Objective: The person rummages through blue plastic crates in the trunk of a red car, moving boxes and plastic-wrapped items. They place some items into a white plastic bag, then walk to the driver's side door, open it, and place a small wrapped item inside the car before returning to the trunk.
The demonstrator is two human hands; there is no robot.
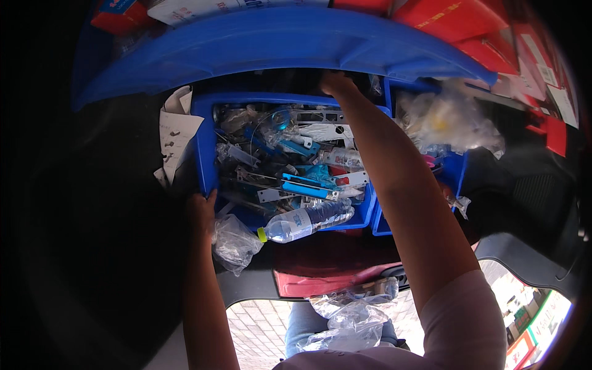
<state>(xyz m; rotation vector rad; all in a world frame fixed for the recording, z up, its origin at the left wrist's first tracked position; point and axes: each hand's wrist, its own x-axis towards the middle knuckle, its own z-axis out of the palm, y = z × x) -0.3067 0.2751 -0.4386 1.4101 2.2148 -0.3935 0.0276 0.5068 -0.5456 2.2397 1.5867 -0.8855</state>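
- The far left of the view is black shadow; nothing can be made out there, and what carries the bins stays hidden under them.
- Torn white cardboard [174, 132] lies just beside the left wall of the blue bin [203, 148], partly tucked behind it.
- The left hand [202, 213] sits at the bin's near-left corner, its fingers curled shut over the rim, which looks like a way to steady or pull the bin. Just under it a crumpled clear plastic bag [234, 242] hangs against the forearm; I cannot tell if the hand pinches it too.
- The bin is heaped with metal brackets [317, 117], blue strips [306, 187] and small clear packets, all tangled, so single pieces are hard to tell apart.
- A clear water bottle [305, 222] with a yellow cap lies on its side along the bin's near edge, resting on top of the clutter.
- The right hand [336, 83] reaches over the bin to its far edge, where a large blue lid [277, 43] arches overhead; its fingers go behind that edge, so I cannot tell whether they are closed or spread, nor what they grip.
- The right forearm covers the bin's right wall and part of a second blue bin [453, 169], which holds cloudy plastic bags [447, 123].
- Red boxes [487, 37] are stacked at the far right, cut off by the picture's rim.
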